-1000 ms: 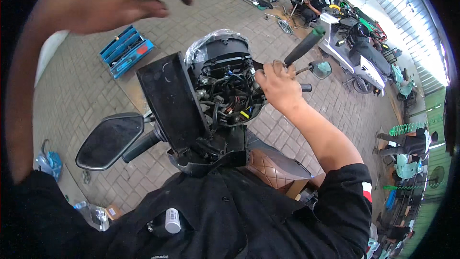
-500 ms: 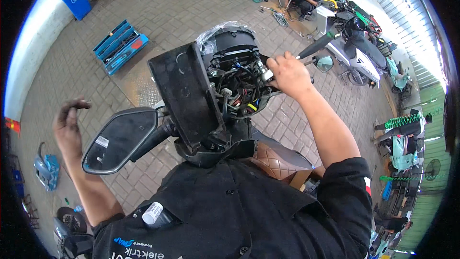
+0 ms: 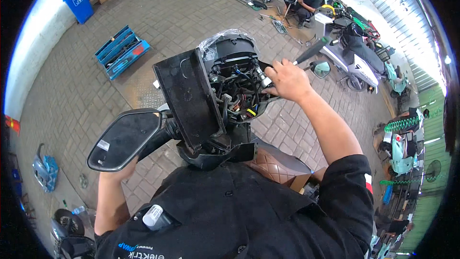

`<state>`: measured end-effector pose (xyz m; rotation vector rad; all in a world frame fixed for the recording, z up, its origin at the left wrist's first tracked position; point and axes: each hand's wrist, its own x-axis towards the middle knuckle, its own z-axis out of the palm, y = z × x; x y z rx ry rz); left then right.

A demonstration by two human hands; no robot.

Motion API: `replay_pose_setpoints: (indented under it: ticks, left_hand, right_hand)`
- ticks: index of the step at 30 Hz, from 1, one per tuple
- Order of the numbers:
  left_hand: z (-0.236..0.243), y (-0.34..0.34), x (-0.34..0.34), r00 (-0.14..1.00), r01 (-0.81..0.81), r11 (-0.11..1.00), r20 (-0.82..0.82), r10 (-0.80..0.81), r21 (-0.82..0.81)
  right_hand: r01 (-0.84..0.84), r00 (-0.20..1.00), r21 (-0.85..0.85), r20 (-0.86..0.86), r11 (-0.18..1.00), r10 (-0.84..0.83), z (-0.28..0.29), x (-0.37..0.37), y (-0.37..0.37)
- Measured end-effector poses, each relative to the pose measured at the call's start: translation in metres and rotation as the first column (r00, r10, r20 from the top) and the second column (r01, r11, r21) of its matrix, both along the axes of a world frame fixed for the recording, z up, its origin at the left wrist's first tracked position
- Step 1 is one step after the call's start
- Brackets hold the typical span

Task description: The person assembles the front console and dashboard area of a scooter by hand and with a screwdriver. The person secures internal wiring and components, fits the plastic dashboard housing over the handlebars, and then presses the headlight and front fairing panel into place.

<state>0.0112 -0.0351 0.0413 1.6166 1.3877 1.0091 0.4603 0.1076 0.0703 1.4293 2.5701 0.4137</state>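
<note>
A scooter's front end has its housing opened, with wires (image 3: 237, 100) exposed, a black panel (image 3: 184, 98) tilted at the left and a plastic-wrapped round black cover (image 3: 232, 43) at the top. My right hand (image 3: 287, 79) is closed on a silver metal handlebar fitting (image 3: 263, 77) beside the wires. A black rod-like grip (image 3: 309, 50) sticks up past it. My left hand (image 3: 120, 172) is mostly hidden behind the large black left mirror (image 3: 122, 139), near the left handlebar; its fingers do not show.
A blue toolbox (image 3: 120, 52) lies on paving (image 3: 96, 105) at upper left, beyond it a blue bin (image 3: 79, 2). A crouching person (image 3: 306, 5) is among parked scooters (image 3: 354, 67) at upper right. Other scooters and green coiled hoses (image 3: 402, 124) line the right wall.
My left hand has come down from the upper left to behind the left mirror. My right hand stays at the handlebar fitting, its fingers slightly shifted.
</note>
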Motion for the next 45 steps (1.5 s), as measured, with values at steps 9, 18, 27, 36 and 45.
replay_pose_setpoints:
  ticks: [9, 18, 27, 36, 45]
  left_hand:
    - [-0.028, -0.020, 0.030, 0.905, -0.062, 0.961, -0.390, 0.168, 0.270]
    - [-0.033, -0.022, 0.023, 0.917, -0.005, 0.982, -0.390, 0.080, 0.190]
    - [-0.032, -0.016, 0.017, 0.892, 0.144, 0.967, -0.450, -0.034, 0.212]
    - [-0.039, -0.022, 0.018, 0.933, 0.097, 0.976, -0.360, -0.020, 0.197]
    - [-0.046, -0.017, 0.010, 0.869, 0.230, 0.927, -0.491, -0.059, 0.296]
  right_hand:
    - [0.016, 1.000, 0.032, -0.004, 0.999, -0.016, 0.002, -0.010, -0.001]
    - [0.097, 0.989, -0.072, 0.122, 0.993, -0.088, 0.014, -0.024, -0.001]
    - [0.164, 0.954, -0.034, 0.261, 0.986, -0.150, 0.012, -0.051, -0.005]
    - [0.152, 0.972, -0.060, 0.187, 0.987, -0.138, 0.020, -0.042, 0.001]
    - [0.186, 0.964, -0.079, 0.206, 0.979, -0.166, 0.016, -0.036, 0.007]
